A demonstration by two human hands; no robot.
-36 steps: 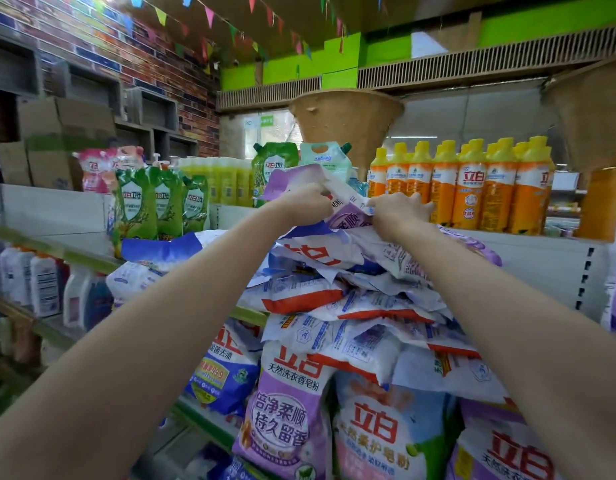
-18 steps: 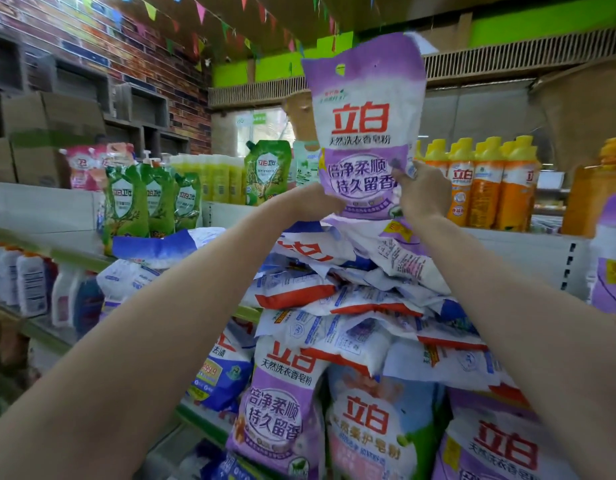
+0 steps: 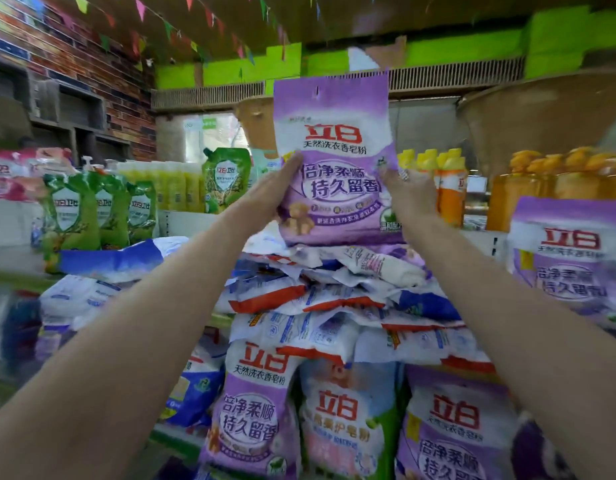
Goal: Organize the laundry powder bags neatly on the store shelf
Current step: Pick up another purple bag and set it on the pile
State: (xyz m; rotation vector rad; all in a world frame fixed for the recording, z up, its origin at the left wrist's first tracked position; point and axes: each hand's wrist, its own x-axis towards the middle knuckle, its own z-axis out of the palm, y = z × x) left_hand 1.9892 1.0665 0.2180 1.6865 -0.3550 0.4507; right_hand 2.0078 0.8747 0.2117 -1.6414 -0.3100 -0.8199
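Note:
A purple and white laundry powder bag (image 3: 337, 174) stands upright on top of a tall stack of flat-lying powder bags (image 3: 327, 296). My left hand (image 3: 271, 192) grips its left edge and my right hand (image 3: 408, 192) grips its right edge, both at mid height. Below the stack, three more bags stand upright in a row: a purple one (image 3: 254, 414), a green and white one (image 3: 344, 420) and another purple one (image 3: 455, 427). Another purple bag (image 3: 569, 258) stands at the right edge.
Green refill pouches (image 3: 91, 213) stand on the upper shelf (image 3: 15, 258) at left, with a blue and white bag (image 3: 119, 258) lying before them. Orange and yellow bottles (image 3: 448, 188) line the back right. Blue bags (image 3: 192, 389) fill the lower left shelf.
The purple bag was pulled off the top of the stack, raised upright, then lowered so its bottom meets the stack. Both hands slid to its sides.

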